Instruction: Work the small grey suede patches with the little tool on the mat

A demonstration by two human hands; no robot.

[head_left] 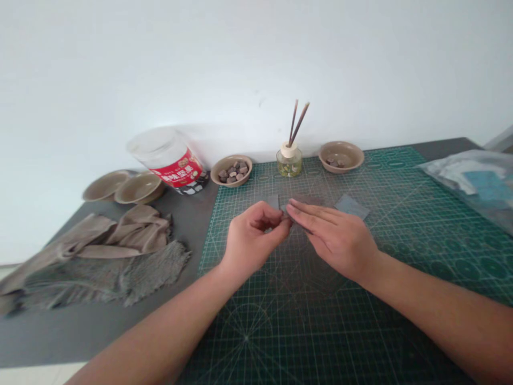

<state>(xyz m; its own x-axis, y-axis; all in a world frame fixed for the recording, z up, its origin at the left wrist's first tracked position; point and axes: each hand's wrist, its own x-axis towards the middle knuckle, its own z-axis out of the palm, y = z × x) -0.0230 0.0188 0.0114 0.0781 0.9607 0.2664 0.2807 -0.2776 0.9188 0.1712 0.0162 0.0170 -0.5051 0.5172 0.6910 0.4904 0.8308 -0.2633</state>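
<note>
Above the green cutting mat (276,321), my two hands meet at the fingertips. My left hand (254,232) is closed in a pinch, thumb against the index finger. The fingers of my right hand (340,235) lie pressed together, their tips against the left fingertips. A sliver of something small and greyish shows where they meet, mostly covered, and its kind cannot be made out. Just behind the hands, a flat grey square piece (352,207) lies on the mat to the right. Another small grey flat piece (273,201) is partly hidden by the left hand.
Along the wall stand a bowl of stones (231,172), a reed diffuser (289,161) and a bowl holding a few stones (341,156). To the left are a red-labelled plastic jar (176,166), two bowls (138,188) and crumpled cloths (120,240). A plastic bag (476,182) lies right.
</note>
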